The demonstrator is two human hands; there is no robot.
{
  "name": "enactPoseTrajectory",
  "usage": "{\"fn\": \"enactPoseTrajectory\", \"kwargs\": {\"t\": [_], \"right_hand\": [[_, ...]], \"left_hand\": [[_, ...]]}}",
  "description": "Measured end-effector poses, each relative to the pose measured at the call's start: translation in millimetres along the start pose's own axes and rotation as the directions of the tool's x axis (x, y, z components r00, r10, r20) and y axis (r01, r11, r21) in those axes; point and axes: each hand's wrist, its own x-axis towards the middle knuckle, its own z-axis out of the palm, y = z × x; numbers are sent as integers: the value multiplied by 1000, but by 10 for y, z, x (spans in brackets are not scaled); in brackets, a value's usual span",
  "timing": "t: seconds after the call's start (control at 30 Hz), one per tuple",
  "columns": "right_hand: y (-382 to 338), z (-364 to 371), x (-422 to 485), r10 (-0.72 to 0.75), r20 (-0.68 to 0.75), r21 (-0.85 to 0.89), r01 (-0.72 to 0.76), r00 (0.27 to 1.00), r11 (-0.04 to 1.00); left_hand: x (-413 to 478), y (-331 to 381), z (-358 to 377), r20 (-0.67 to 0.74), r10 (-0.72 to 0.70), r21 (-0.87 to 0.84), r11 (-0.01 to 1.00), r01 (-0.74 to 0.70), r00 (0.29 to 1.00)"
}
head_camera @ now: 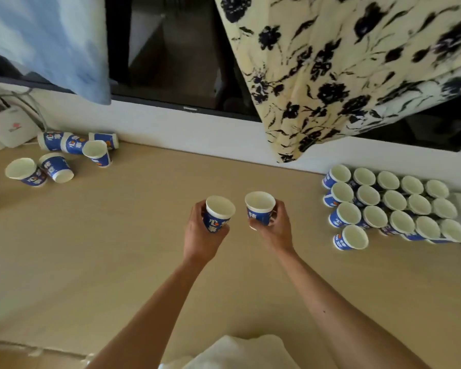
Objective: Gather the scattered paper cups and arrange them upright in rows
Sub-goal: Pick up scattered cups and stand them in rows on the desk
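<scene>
**Cups on a light wooden tabletop**

The wooden table [117, 249] carries sixteen upright cups [394, 201] in rows at the right and six scattered cups [56, 166] at far left. Mid-table, the left hand [202, 230] grips one blue cup [218, 214] and the right hand [274, 225] another cup [260, 207], both mouth-up.
</scene>
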Motion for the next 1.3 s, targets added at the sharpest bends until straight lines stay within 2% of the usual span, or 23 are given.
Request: {"fn": "enactPoseTrajectory", "kwargs": {"t": [0.43,0.67,0.97,1.3], "right_hand": [[812,-2236,-443,-29,-160,118,48,987,992],[1147,-3085,-322,-25,-259,58,42,965,997],[1551,-3230,104,96,-235,40,-90,967,995],[1734,-3215,434,86,-202,-63,-101,976,993]], "left_hand": [[-1011,758,1871,125,68,51,996,-75,990],[-1417,970,2550,174,66,22,997,-71,982],[-1565,1040,2736,197,61,83,993,-79,978],[-1527,1062,2730,186,71,126,987,-95,980]]}}
